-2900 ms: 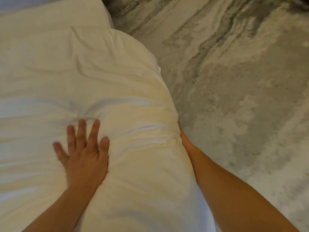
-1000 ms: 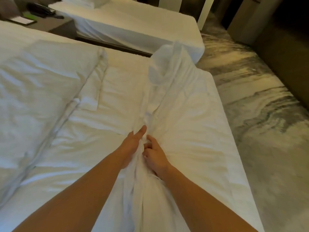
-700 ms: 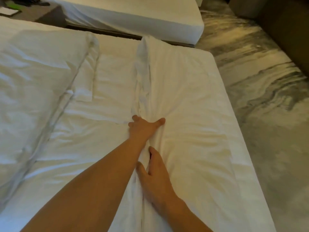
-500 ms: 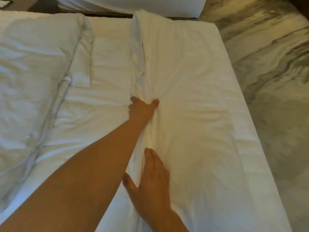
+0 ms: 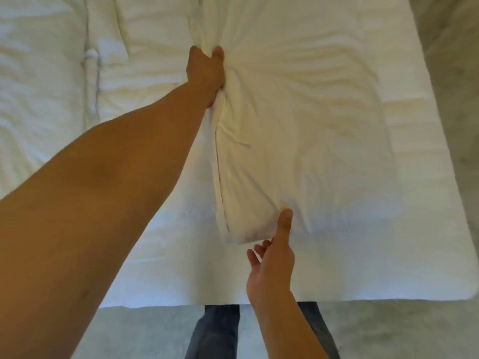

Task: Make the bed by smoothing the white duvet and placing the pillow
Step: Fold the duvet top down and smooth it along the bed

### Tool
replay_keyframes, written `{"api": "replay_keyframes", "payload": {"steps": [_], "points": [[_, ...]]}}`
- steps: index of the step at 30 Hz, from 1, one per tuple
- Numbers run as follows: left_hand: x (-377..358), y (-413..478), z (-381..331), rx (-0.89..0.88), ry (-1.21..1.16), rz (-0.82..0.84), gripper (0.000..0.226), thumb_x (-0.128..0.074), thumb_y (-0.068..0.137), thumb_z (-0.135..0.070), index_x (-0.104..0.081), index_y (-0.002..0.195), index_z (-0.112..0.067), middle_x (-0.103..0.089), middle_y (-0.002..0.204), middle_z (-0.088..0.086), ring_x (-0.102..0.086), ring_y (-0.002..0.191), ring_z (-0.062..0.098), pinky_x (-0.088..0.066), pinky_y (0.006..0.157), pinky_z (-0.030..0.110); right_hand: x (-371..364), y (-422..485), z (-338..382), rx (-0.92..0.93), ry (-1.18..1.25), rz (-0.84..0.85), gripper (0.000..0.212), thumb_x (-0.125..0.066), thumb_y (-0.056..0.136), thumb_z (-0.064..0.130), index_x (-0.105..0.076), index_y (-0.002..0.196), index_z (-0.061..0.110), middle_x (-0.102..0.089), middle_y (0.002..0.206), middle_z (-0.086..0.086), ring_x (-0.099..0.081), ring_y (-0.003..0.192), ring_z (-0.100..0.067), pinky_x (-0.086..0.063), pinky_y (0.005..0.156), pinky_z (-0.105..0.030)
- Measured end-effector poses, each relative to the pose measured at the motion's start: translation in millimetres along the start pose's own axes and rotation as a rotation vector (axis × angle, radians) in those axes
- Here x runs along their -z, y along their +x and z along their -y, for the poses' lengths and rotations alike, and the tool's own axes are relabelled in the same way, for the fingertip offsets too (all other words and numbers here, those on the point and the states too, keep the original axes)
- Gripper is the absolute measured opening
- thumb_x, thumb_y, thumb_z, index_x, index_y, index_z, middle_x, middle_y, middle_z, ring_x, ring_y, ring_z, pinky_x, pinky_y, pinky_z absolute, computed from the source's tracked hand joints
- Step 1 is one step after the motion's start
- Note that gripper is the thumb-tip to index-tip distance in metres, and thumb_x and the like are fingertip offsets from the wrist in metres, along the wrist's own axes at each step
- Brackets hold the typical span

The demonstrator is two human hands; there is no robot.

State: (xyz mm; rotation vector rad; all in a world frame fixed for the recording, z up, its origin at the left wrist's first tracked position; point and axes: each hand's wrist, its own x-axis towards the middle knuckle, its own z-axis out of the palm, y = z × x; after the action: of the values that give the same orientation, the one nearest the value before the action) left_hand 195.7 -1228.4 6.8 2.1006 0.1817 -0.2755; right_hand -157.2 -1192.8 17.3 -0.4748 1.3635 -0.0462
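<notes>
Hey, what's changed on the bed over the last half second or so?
The right hand slid back toward the person, off the flat of the duvet fold, to its near corner: thumb on top, fingers at the edge, grip unclear. The left hand still grips the bunched fold farther up.

Hands on the duvet [image 5: 298,125]
Left hand [image 5: 206,71] grips a bunch at twelve o'clock; right hand [image 5: 272,263] thumb touches its corner at five.

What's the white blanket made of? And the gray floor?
The white duvet looks like soft, matte cloth, maybe cotton, with puffy filling: it wrinkles and bunches where the left hand grips it. The gray floor looks like dull, patterned carpet, but it's too blurry to be sure.
</notes>
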Motion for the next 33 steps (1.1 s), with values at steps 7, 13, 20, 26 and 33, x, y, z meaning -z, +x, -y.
{"api": "replay_keyframes", "payload": {"steps": [7, 13, 20, 26, 33], "points": [[-3.7, 21.7, 16.8, -0.004, -0.075, 0.028, 0.051, -0.055, 0.099, -0.042, -0.049, 0.138, -0.009, -0.062, 0.129, 0.009, -0.062, 0.117, 0.028, -0.053, 0.104, 0.042, -32.9, 18.9, -3.1, 0.102, 0.269, 0.280, 0.085, -0.074, 0.075, 0.068, -0.054, 0.148, 0.029, -0.067, 0.140, -0.005, -0.064, 0.130, -0.029, -0.045, 0.114, -0.056], [17.8, 44.2, -27.7, -0.133, -0.228, 0.104, 0.041, -0.051, 0.105, -0.032, -0.052, 0.138, -0.007, -0.062, 0.118, 0.004, -0.063, 0.107, 0.020, -0.053, 0.084, 0.022, -80.2, -14.7, -19.2, 0.242, 0.314, 0.206, 0.047, -0.064, 0.092, 0.042, -0.065, 0.134, 0.021, -0.076, 0.125, -0.005, -0.073, 0.114, -0.025, -0.056, 0.102, -0.051], [131.6, 99.2, -119.6, -0.359, -0.354, 0.104, 0.032, -0.054, 0.102, -0.025, -0.059, 0.128, -0.006, -0.068, 0.110, 0.000, -0.067, 0.097, 0.011, -0.056, 0.076, 0.015, -211.9, -40.3, -62.0, 0.439, 0.130, 0.261, 0.089, -0.077, 0.076, 0.067, -0.041, 0.153, 0.040, -0.064, 0.144, 0.009, -0.063, 0.131, -0.017, -0.052, 0.108, -0.049], [177.8, 166.3, 68.9, 0.049, -0.159, 0.100, 0.063, -0.057, 0.100, -0.038, -0.041, 0.154, -0.009, -0.053, 0.147, 0.006, -0.056, 0.129, 0.025, -0.049, 0.107, 0.035, -228.5, 26.3, -150.0, 0.296, -0.218, 0.096, 0.060, -0.077, 0.066, 0.074, -0.058, 0.119, 0.053, -0.067, 0.125, 0.018, -0.064, 0.113, -0.010, -0.054, 0.103, -0.045], [166.2, 198.4, 95.4, 0.192, -0.223, 0.229, 0.085, -0.063, 0.092, -0.052, -0.028, 0.160, -0.014, -0.047, 0.153, 0.004, -0.055, 0.129, 0.028, -0.049, 0.108, 0.045, -214.0, 38.3, -174.7, 0.331, -0.103, 0.058, 0.086, -0.096, 0.040, 0.070, -0.066, 0.116, 0.044, -0.073, 0.127, 0.008, -0.069, 0.116, -0.021, -0.057, 0.100, -0.052]]}}
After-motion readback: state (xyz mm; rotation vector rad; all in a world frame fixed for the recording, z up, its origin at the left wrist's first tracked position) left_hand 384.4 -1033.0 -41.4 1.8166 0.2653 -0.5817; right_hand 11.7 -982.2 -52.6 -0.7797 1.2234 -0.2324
